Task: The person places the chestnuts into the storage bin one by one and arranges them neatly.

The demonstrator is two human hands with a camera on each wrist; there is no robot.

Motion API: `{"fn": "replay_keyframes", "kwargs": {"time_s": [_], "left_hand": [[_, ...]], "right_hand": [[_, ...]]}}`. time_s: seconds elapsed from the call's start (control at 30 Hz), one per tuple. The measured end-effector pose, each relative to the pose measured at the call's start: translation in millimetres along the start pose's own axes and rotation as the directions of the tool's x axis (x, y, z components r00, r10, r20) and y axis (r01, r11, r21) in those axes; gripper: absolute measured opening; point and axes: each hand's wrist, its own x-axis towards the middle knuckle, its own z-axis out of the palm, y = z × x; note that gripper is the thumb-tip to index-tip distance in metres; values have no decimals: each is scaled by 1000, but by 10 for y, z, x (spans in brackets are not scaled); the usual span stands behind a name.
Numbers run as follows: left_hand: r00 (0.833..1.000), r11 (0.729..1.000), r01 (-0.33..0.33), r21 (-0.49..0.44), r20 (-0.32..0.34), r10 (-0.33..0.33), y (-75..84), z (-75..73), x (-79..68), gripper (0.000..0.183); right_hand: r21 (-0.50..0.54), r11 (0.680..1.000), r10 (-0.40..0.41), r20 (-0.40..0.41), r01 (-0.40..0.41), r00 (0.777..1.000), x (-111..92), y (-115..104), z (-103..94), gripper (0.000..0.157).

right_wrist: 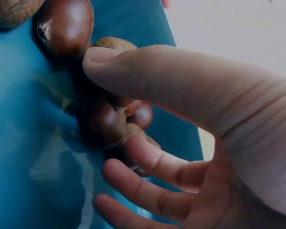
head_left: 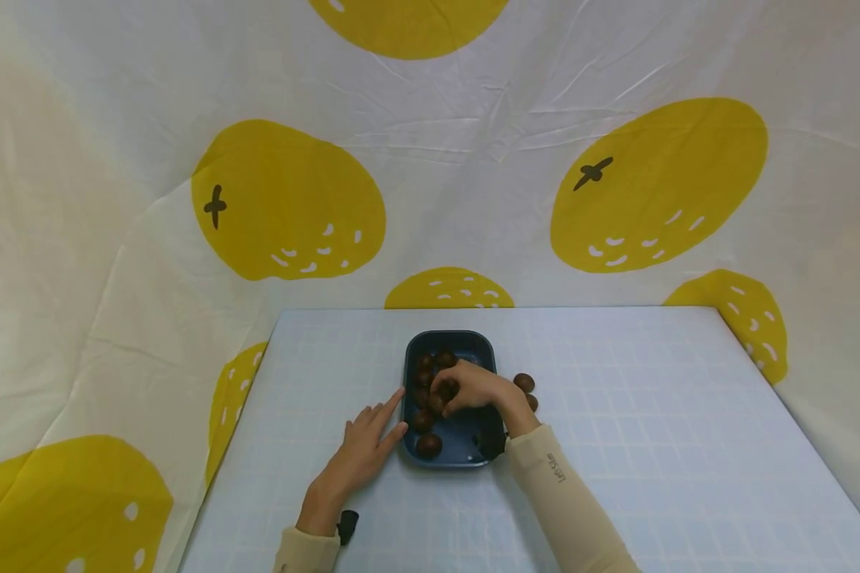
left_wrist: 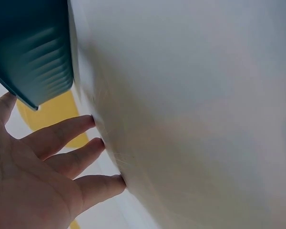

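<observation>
Several brown chestnuts (head_left: 428, 446) lie in a dark blue tray (head_left: 466, 454), mostly along its left side. Over the middle of the tray my right hand (head_left: 476, 384) reaches in and pinches a chestnut (right_wrist: 115, 44) between curled thumb and fingers. The thumb lies across that chestnut in the right wrist view, and the index finger is mostly hidden. Beside the tray's left wall my left hand (head_left: 364, 446) has its fingers spread. One digit meets the tray rim in the left wrist view, while other fingertips (left_wrist: 88, 121) rest on the table.
Two more chestnuts (head_left: 524, 383) sit on the table just right of the tray, one partly behind my right wrist. A pale checked cloth covers the table (head_left: 652, 446). Behind it hangs a white curtain (head_left: 466, 183) printed with yellow fruit.
</observation>
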Motion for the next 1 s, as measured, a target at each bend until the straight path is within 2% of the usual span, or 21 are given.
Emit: {"fn": "replay_keyframes", "kwargs": {"time_s": [0.17, 0.43, 0.77, 1.0], "left_hand": [[1000, 1000, -3, 0, -7, 3, 7, 2, 3, 59], [1000, 1000, 3, 3, -5, -3, 10, 5, 4, 59], [1000, 1000, 3, 9, -5, -3, 8, 11, 3, 60], [1000, 1000, 5, 11, -7, -4, 14, 15, 4, 60]], "right_hand": [[-28, 997, 72, 15, -72, 997, -17, -30, -2, 36], [-52, 991, 123, 48, -121, 991, -27, -50, 23, 36], [-55, 986, 160, 56, -157, 985, -30, -71, 43, 39], [-38, 988, 149, 56, -147, 987, -30, -69, 42, 36]]}}
